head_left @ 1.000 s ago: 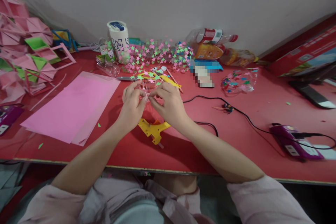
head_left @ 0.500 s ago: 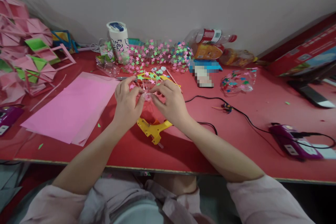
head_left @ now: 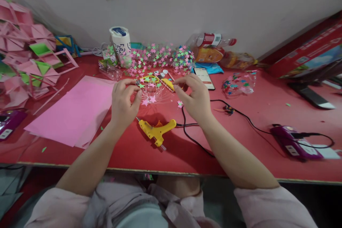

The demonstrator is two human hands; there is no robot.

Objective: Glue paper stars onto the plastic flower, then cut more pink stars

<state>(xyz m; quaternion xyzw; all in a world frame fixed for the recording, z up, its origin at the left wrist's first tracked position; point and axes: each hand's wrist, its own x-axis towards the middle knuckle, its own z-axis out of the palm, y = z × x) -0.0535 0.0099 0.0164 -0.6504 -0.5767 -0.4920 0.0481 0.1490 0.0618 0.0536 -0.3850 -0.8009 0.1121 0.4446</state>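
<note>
My left hand (head_left: pixel 123 102) pinches the left edge of a clear plastic piece (head_left: pixel 154 94) dotted with pink and green stars, which lies on the red table (head_left: pixel 240 135). To the right of that piece hovers my right hand (head_left: pixel 196 97), its thumb and fingers curled and apart, with nothing seen in them. A loose pink star (head_left: pixel 180 104) lies just below its thumb. Between my wrists a yellow glue gun (head_left: pixel 156 130) rests on the table, its black cord running to the right.
Pink paper sheets (head_left: pixel 72 114) lie at the left, folded pink and green paper shapes (head_left: pixel 24 60) beyond them. Behind the hands are star-covered clear pieces (head_left: pixel 160 57), a white cup (head_left: pixel 120 42), a phone (head_left: pixel 204 77) and a bottle (head_left: pixel 213 39). A purple power strip (head_left: pixel 296 142) sits right.
My hands have drawn apart; the right hand let go of the clear piece and moved right. The glue gun, hidden before by my wrists, now shows fully.
</note>
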